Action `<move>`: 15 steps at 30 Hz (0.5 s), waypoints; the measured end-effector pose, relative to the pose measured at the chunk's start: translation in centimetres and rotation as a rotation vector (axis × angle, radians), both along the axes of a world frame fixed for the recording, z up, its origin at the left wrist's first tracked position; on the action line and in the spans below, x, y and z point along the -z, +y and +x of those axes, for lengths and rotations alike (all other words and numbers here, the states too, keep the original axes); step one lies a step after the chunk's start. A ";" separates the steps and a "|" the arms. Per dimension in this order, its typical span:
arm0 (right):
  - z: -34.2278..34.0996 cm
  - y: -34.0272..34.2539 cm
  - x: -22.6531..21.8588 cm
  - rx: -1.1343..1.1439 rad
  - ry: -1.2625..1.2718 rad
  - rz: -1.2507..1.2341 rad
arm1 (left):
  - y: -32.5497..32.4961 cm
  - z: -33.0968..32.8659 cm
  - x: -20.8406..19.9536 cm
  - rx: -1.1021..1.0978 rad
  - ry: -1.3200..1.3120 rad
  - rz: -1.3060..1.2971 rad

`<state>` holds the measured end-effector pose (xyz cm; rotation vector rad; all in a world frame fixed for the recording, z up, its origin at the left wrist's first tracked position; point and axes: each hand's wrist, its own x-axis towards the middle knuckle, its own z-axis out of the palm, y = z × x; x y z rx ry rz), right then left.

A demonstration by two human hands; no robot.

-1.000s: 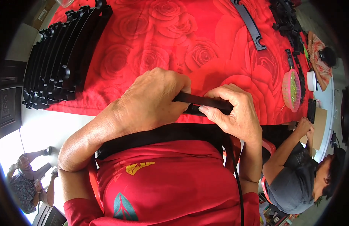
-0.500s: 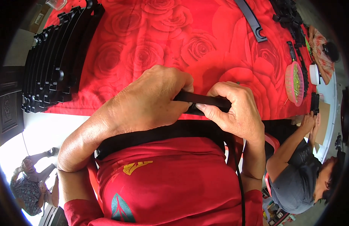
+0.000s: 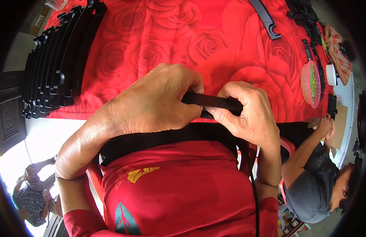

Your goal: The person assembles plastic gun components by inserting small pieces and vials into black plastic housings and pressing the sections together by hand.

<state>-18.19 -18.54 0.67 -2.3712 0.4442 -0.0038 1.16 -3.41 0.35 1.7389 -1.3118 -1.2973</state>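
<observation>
holding a black bar in 2 hands over the near edge of the red cloth, pinching its left end between thumb and bent fingers of the left hand, curling the right hand around its right end, with the 2 thumb tips close together on the near side; with a stack of black parts at left, and a dark strip and pink bowl at right

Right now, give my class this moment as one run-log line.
left hand: holding black strip | right hand: holding same strip | red tablecloth: black pieces left, pink basket right
</observation>
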 end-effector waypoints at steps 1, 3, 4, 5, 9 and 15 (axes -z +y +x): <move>-0.1 -0.1 0.0 -0.015 -0.004 -0.020 | 0.0 -0.1 0.0 0.001 -0.007 -0.006; -0.1 0.0 -0.1 -0.029 -0.008 -0.039 | 0.0 -0.2 -0.1 -0.018 0.004 0.006; 0.0 0.2 -0.1 -0.025 -0.051 -0.054 | 0.0 -0.2 -0.2 -0.036 0.014 0.016; 0.0 0.3 -0.1 -0.021 -0.094 -0.070 | -0.1 -0.2 -0.2 -0.033 0.014 0.016; 0.0 0.0 0.1 -0.056 -0.077 -0.110 | 0.0 0.1 0.0 -0.052 0.101 -0.002; 0.2 -0.5 -0.2 -0.097 -0.026 0.031 | 0.4 -0.3 0.4 -0.068 0.139 -0.025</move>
